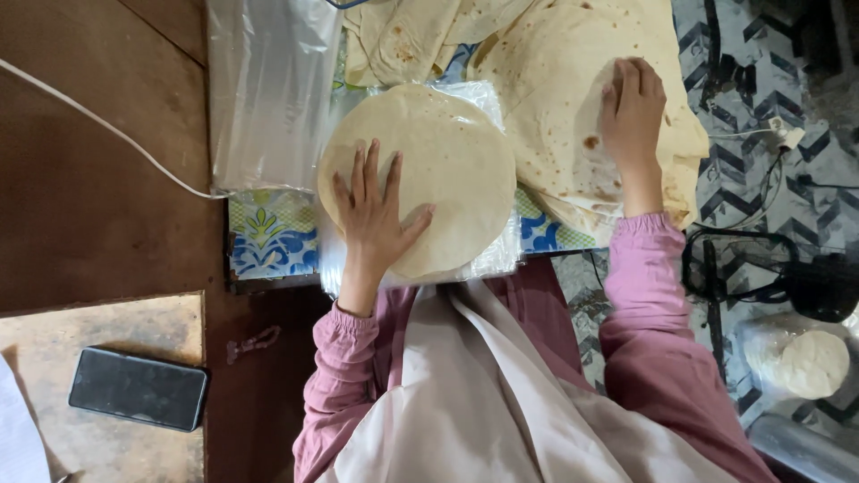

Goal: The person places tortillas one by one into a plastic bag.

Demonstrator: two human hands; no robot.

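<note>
Flatbread stack [447, 152] under left hand [376, 219]

Pink gathered-cuff sleeves [658, 295], pale scarf [474, 394]

The big flatbreads [573, 98] run off the top edge, so their far sides cannot be seen. The clear plastic bags [268, 89] are cut off at the top too. The left hand [374, 215] covers part of the round flatbread [447, 152]. The patterned cloth [268, 237] mostly hides under the bread. A white thing [18, 429] is cut off at the bottom left corner.
</note>
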